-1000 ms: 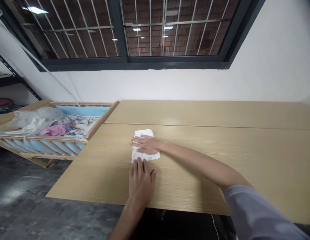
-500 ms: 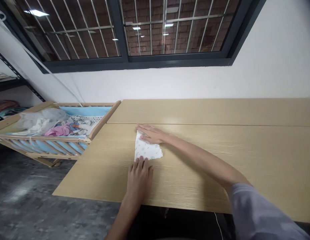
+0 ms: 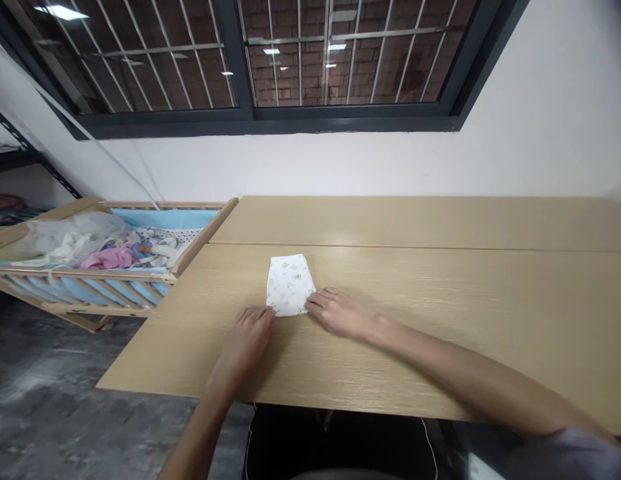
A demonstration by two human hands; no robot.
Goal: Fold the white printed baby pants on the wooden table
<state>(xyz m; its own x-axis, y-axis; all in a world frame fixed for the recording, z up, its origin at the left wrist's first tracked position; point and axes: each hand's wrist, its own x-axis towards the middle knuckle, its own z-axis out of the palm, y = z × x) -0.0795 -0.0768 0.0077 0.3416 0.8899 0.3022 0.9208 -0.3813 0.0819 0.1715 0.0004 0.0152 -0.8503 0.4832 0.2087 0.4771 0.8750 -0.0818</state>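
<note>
A small folded white cloth [image 3: 290, 285] with a tiny pale print lies flat on the wooden tabletop [image 3: 440, 320]. At its near left corner is my left hand [image 3: 250, 331], the fingers curled together on the edge. My right hand [image 3: 339, 313] has its fingertips closed on the near right corner. Both thumbs are mostly hidden, as are the pinched bits of fabric.
Left of the table stands a wooden crib [image 3: 187, 257] with blue lining. Inside it lie a pink cloth [image 3: 110, 257], other crumpled fabrics and a clear plastic bag [image 3: 77, 233]. A barred window [image 3: 335, 67] is set in the white wall behind.
My right hand has come nearer from the cloth's far edge to its near right corner. My left hand has shifted left to the near left corner. The cloth now looks squarer.
</note>
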